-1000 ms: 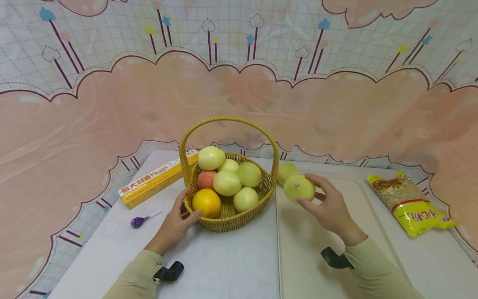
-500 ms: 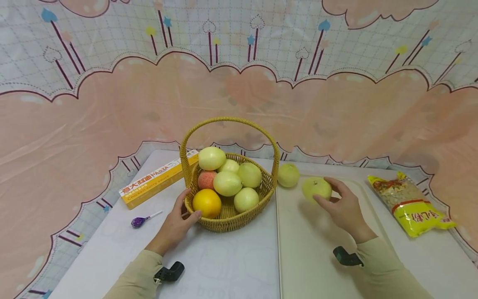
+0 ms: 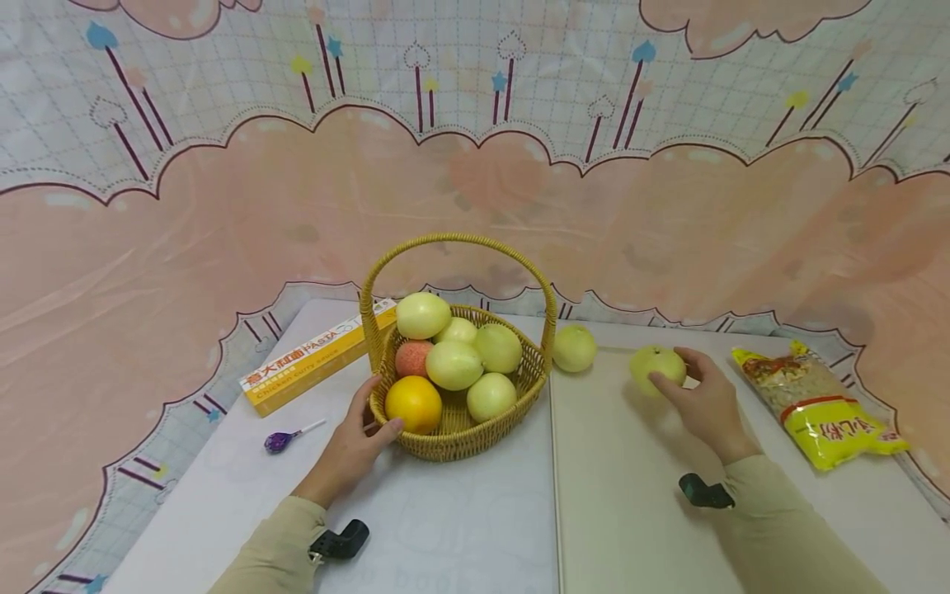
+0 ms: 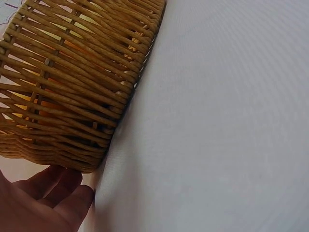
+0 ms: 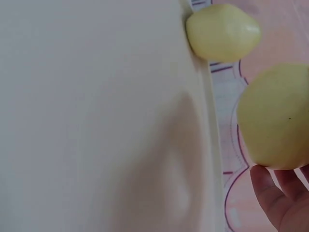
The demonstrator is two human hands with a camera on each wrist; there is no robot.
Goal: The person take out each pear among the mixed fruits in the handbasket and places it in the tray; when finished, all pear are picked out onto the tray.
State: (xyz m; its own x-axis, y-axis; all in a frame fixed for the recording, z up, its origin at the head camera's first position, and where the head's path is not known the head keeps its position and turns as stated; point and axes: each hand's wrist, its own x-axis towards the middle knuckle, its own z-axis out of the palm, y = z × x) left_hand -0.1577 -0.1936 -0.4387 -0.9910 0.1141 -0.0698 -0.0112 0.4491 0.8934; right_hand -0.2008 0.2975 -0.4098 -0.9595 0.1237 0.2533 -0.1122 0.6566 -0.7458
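A brown wicker basket (image 3: 453, 448) with a tall handle holds several pale green round fruits (image 3: 454, 365), an orange (image 3: 412, 404) and a reddish fruit (image 3: 412, 360). My left hand (image 3: 347, 450) grips its left side, thumb at the rim; the left wrist view has the fingers against the woven wall (image 4: 63, 96). In my right hand (image 3: 708, 406) is another pale green round fruit (image 3: 656, 371), held between thumb and fingers above the cream tray (image 3: 609, 495). The right wrist view shows this fruit (image 5: 275, 118) raised clear of the tray, fingertips touching it.
One more pale green fruit (image 3: 574, 348) sits at the tray's far left corner, beside the basket. Left of the basket lie a yellow pasta box (image 3: 319, 359) and a purple lollipop (image 3: 280, 442). A yellow food bag (image 3: 820, 408) lies at the right.
My right hand has carried its green fruit to the right, away from the basket and the fruit at the tray corner. My left hand has stayed on the basket.
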